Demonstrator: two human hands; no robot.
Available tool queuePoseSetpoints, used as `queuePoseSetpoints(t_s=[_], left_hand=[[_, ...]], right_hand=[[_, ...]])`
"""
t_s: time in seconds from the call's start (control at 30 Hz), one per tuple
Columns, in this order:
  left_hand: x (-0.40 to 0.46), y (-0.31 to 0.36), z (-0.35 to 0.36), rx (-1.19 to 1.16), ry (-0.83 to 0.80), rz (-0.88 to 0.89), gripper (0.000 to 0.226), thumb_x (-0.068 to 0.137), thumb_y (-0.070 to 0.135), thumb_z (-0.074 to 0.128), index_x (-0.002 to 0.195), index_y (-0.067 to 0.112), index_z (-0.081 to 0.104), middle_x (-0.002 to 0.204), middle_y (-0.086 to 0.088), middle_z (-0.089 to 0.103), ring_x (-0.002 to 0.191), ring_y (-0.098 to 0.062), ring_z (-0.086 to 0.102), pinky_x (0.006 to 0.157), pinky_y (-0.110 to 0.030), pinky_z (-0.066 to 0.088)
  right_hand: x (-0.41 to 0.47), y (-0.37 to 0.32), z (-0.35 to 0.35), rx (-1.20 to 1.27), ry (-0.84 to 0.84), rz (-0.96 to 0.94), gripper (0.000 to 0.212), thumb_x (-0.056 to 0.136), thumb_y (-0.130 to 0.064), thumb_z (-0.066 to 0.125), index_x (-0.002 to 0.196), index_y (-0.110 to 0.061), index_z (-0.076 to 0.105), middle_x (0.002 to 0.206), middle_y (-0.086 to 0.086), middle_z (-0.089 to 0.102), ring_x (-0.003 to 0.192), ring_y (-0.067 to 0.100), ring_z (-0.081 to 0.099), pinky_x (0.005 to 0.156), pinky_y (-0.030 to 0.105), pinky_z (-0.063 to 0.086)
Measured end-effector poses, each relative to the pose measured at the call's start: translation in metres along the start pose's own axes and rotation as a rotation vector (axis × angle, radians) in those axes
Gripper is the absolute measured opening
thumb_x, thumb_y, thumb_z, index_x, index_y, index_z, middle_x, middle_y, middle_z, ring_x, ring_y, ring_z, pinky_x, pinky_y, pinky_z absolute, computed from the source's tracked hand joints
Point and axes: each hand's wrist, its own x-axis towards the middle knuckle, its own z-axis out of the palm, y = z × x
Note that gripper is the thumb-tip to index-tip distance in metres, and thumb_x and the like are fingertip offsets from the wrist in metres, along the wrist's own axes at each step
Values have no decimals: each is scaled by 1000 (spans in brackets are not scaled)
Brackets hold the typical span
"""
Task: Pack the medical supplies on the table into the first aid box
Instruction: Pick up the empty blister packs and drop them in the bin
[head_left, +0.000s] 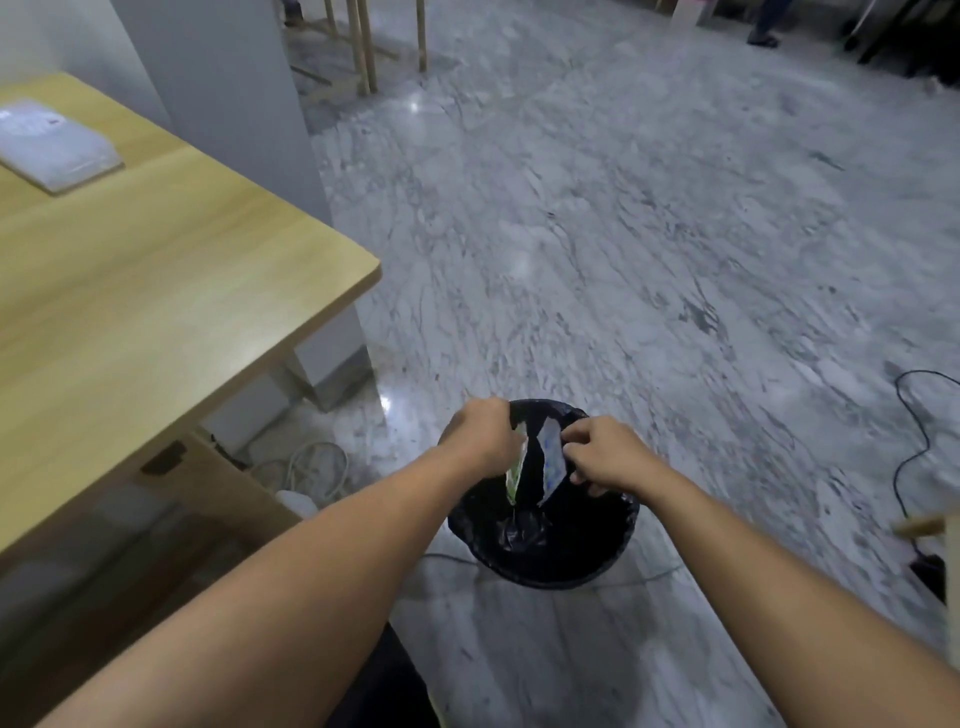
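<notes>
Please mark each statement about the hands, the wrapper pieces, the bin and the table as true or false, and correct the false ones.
1. Both hands are over the black-lined bin. True.
2. The left hand holds nothing. False: it pinches a greenish wrapper piece.
3. The right hand pinches a bluish-white wrapper piece. True.
4. The bin stands on the wooden table. False: it stands on the marble floor.

A bin (545, 551) stands on the floor (623, 234), right of the desk (156, 291). A flat packet (54, 145) lies near the desk's far left edge.
</notes>
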Motion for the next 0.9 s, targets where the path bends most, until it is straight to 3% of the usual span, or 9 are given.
queuePoseSetpoints(t_s=[0.13,0.27,0.5,0.67,0.8,0.9], left_hand=[[-1,-12,-10,59,-17,-1,34,92,38,57,112,11,62,111,-8,64,95,-29,63,75,-36,51],[-8,-17,-40,92,10,16,30,89,38,61,103,12,60,103,-5,59,94,-26,60,82,-35,50],[-41,15,-115,150,47,162,25,86,38,63,86,16,51,91,-6,55,81,-24,54,85,-42,54],[-87,42,-178,98,56,235,32,86,41,66,91,10,64,97,-9,68,81,-22,59,79,-36,55],[-138,42,-230,53,120,224,37,88,38,66,101,4,71,87,-10,69,69,-22,61,55,-24,51],[-172,17,-263,76,201,188,38,87,37,66,99,1,71,89,-16,72,77,-30,70,60,-27,52]], right_hand=[[-1,-2,0,-1,17,-19,38,93,-15,51,129,-8,57,115,8,66,83,28,72,62,36,60],[-5,-19,-11,33,30,-51,37,92,-15,54,127,-7,58,106,5,62,86,29,71,50,30,53],[-37,-88,-66,19,106,-241,37,92,-16,57,128,-8,58,110,11,67,89,26,70,70,38,58],[-75,-144,-112,-51,133,-385,36,92,-19,61,126,-7,59,114,11,66,91,22,69,73,37,58],[-103,-193,-136,-101,164,-488,32,90,-17,65,119,-4,64,107,15,70,90,25,71,68,35,57],[-122,-234,-139,-157,192,-572,25,89,-15,64,110,-2,70,99,20,72,91,26,71,74,40,60]])
